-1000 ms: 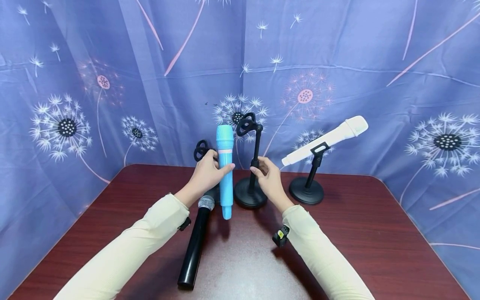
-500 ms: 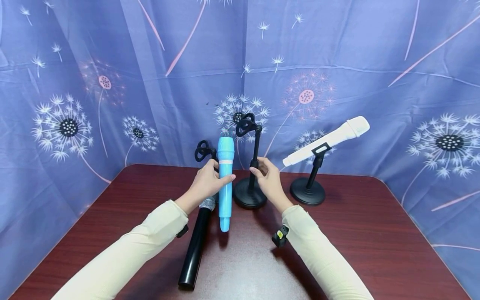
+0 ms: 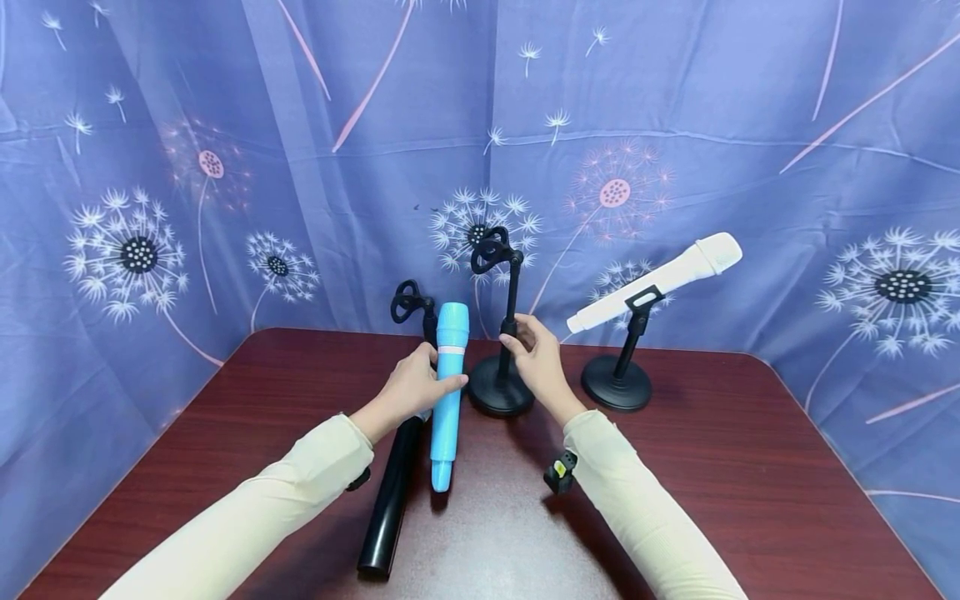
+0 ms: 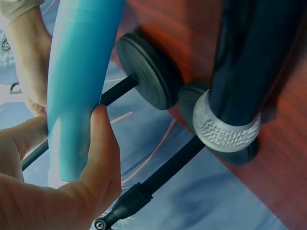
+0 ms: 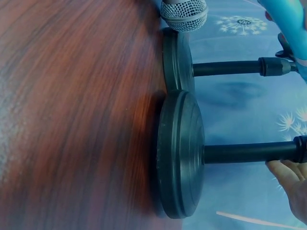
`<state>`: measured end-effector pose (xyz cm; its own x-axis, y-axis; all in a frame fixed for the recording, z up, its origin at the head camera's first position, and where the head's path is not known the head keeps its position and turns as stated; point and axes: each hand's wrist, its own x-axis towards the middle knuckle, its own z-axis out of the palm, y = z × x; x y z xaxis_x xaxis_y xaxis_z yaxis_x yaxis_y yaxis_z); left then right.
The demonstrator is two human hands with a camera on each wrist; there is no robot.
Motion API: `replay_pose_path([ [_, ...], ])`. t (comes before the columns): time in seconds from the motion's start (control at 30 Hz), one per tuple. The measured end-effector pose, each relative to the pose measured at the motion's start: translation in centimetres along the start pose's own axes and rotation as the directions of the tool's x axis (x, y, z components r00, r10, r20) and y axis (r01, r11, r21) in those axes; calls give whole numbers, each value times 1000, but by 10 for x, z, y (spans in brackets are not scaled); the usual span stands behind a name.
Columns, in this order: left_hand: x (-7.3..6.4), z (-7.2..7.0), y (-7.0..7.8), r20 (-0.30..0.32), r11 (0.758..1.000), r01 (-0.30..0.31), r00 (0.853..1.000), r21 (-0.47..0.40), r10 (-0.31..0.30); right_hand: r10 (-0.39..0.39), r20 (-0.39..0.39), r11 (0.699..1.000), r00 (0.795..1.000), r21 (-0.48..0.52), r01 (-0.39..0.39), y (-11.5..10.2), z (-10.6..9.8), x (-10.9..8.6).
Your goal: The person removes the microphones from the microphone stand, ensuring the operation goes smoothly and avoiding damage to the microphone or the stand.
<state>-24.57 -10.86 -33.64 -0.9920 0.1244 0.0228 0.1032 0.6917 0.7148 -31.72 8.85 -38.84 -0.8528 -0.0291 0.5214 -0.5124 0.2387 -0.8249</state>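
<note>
My left hand pinches a light blue microphone between thumb and fingers, its head up and its tail tilted toward me above the table. In the left wrist view the thumb and fingers lie on either side of the blue microphone. With its fingers and thumb, my right hand grips the pole of the middle black microphone stand, whose ring holder at the top holds nothing. A black microphone with a silver mesh head lies left of the blue one, its head partly hidden behind my left hand.
A second black stand with a ring holder stands behind my left hand. On the right, a white microphone rests slanted in a third stand. A patterned blue curtain hangs behind the reddish-brown table.
My left hand has lowered the blue microphone and drawn it slightly toward me, its tail swinging left. My right hand has kept its grip on the middle stand.
</note>
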Motion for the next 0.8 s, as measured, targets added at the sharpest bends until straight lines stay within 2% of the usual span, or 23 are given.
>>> replay_pose_path([
  [0.27, -2, 10, -9, 28, 999, 28, 999, 23, -29, -20, -4, 1000, 1000, -2, 20, 3, -1, 0],
  [0.5, -6, 17, -14, 57, 998, 51, 997, 32, -53, -83, -21, 996, 996, 11, 83, 8, -2, 1],
  [0.8, -11, 24, -22, 108, 996, 83, 990, 31, -86, 17, 5, 1000, 1000, -16, -17, 8, -1, 4],
])
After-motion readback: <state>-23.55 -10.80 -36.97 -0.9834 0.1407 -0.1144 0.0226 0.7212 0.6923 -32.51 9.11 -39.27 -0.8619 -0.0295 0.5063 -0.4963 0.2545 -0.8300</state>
